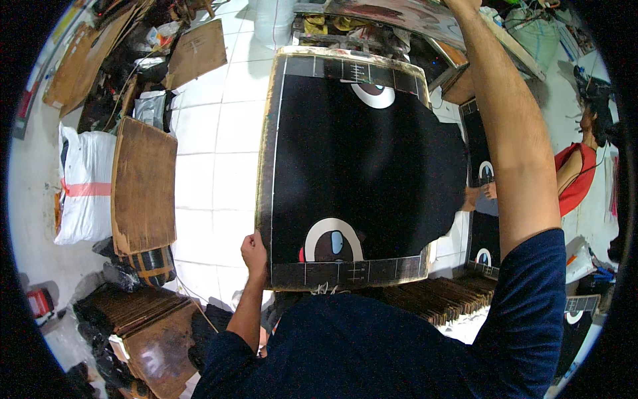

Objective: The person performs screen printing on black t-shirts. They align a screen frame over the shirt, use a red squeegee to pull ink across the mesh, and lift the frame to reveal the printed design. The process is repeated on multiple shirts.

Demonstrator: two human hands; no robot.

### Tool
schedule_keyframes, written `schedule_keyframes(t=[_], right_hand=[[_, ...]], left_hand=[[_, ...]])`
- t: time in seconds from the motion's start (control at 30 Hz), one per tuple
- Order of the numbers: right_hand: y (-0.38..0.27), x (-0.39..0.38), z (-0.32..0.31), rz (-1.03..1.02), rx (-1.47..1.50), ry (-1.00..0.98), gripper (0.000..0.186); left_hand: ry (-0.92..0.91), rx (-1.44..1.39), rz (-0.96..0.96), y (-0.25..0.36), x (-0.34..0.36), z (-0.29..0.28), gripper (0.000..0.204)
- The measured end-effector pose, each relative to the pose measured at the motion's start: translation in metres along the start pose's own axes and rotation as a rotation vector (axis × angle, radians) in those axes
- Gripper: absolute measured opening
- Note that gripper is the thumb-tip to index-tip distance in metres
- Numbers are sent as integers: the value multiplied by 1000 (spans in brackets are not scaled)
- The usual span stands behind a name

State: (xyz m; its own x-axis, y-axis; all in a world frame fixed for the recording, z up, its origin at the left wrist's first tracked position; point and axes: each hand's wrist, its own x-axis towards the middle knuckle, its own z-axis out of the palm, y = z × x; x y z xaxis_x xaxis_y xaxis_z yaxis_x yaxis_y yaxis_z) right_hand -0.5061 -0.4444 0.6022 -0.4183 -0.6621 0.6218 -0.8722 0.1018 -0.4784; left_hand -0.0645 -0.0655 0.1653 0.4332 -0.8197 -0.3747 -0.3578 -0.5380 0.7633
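In front of me lies a flat board [267, 166] with a worn, pale edge and ruled lines along its dark ends. Black fabric [372, 159] is spread over it, with one printed cartoon eye [334, 243] near me and another eye [373, 93] at the far end. My left hand [253, 251] is closed at the board's near left edge, its fingers partly hidden. My right arm stretches far forward, and my right hand [463, 4] is cut off by the upper rim beside a large paint-stained framed panel [405, 14]; its fingers do not show.
At right, another person in red [577, 176] reaches toward a second board with black printed fabric [480, 206]. Stacked brown boards [458, 299] stand near me on the right. A brown board [145, 186] and a white sack [90, 216] are at left, beside the tiled floor [212, 166].
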Motion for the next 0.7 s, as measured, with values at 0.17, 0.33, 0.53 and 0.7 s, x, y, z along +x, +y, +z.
schedule_keyframes(t=[0.17, 0.33, 0.53, 0.7], right_hand=[[3, 8, 5, -26, 21, 55, 42], [-1, 22, 6, -49, 23, 49, 40], [-5, 39, 8, -25, -54, 23, 40], [-7, 46, 7, -18, -43, 31, 45]], left_hand=[[-193, 332, 144, 16, -14, -39, 68], [-318, 360, 83, 40, -11, -35, 62], [-231, 380, 86, 46, -18, -24, 61], [-175, 364, 170, 53, -13, -17, 70]])
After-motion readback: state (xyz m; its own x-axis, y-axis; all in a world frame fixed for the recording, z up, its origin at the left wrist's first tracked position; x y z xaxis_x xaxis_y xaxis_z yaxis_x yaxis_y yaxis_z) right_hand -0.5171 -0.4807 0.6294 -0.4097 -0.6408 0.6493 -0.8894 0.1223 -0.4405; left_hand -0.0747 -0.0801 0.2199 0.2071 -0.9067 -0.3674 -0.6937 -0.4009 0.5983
